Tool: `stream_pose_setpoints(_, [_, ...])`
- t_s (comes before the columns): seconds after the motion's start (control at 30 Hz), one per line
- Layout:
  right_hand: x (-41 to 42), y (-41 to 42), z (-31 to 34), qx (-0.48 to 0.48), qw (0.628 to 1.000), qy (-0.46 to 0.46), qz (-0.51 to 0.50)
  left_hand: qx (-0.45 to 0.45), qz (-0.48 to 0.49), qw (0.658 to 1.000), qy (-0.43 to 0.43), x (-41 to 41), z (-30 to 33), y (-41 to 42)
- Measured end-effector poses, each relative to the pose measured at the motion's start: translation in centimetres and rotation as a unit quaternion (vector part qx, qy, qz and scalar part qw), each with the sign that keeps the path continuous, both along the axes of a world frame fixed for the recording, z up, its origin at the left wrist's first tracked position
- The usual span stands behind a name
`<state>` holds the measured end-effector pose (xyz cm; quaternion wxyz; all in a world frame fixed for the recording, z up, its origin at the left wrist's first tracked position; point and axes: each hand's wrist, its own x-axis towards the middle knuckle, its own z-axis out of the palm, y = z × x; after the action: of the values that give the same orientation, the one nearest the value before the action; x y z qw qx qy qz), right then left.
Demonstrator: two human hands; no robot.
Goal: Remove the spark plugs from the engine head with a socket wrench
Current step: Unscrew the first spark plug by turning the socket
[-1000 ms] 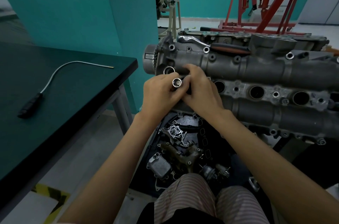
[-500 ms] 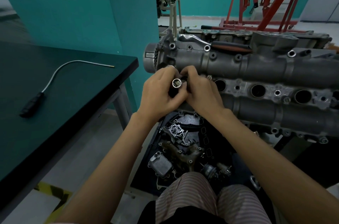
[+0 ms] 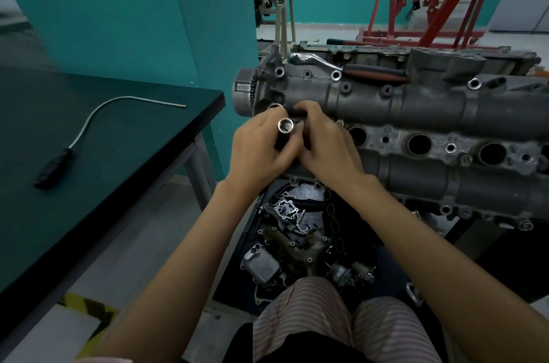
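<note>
1. Two bare hands meet at the near left end of a grey engine head (image 3: 416, 101), seen from a camera worn on the person's head.
2. The left hand (image 3: 258, 151) is curled around a shiny socket (image 3: 285, 125), whose open round mouth faces up toward the camera.
3. The right hand (image 3: 326, 148) presses against the left, its fingers bent in beside the socket; what they pinch is hidden behind the knuckles.
4. Whether a spark plug sits inside the socket cannot be told from this angle.
5. Along the middle of the engine head runs a row of dark round wells (image 3: 419, 144), to the right of the hands.
6. A socket wrench (image 3: 315, 61) with a chrome head and a dark, red-trimmed grip lies on the far top edge of the engine head, well apart from both hands.
7. To the left stands a dark green table (image 3: 133, 154); on it lies a flexible pickup tool (image 3: 89, 125) with a black handle and a bent silvery shaft.
8. Below the engine head, loose engine parts (image 3: 285, 240) lie on a dark tray on the floor, just beyond the person's striped shorts (image 3: 341, 324).
9. A red hoist frame (image 3: 416, 6) stands in the background against a teal-and-white wall.
</note>
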<state>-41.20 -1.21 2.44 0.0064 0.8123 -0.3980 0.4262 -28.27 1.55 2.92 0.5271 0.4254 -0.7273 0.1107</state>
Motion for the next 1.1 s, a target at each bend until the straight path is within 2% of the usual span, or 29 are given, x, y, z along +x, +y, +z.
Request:
stream_pose_setpoints(0.17, [-0.1, 0.0, 0.0, 0.015, 1.0, -0.006, -0.026, -0.014, 0.002, 1.0, 0.004, -0.2, -0.1, -0.2])
stream_pose_setpoints(0.33, [-0.2, 0.1, -0.1, 0.018, 1.0, -0.001, -0.001, 0.003, 0.017, 1.0, -0.02, -0.2, 0.1, 0.1])
stream_pose_setpoints(0.47, [-0.1, 0.0, 0.0, 0.02, 1.0, -0.008, -0.004, -0.009, 0.047, 0.999, 0.007, -1.0, 0.4, -0.2])
stream_pose_setpoints(0.67, [-0.1, 0.0, -0.2, -0.002, 1.0, -0.002, -0.02, 0.006, -0.016, 1.0, -0.023, 0.2, 0.2, 0.2])
stream_pose_setpoints(0.83, [-0.1, 0.3, -0.2, -0.016, 0.999, -0.035, 0.037, 0.004, 0.05, 0.999, -0.009, -0.7, 0.1, -0.2])
stream_pose_setpoints(0.97, [-0.2, -0.2, -0.3, 0.0, 0.999, -0.032, -0.006, -0.008, 0.019, 1.0, -0.003, -0.4, 0.1, -0.1])
stream_pose_setpoints(1.1, [-0.2, -0.1, -0.3, -0.034, 0.998, -0.035, 0.026, 0.019, 0.005, 1.0, 0.008, -0.3, 0.2, 0.1])
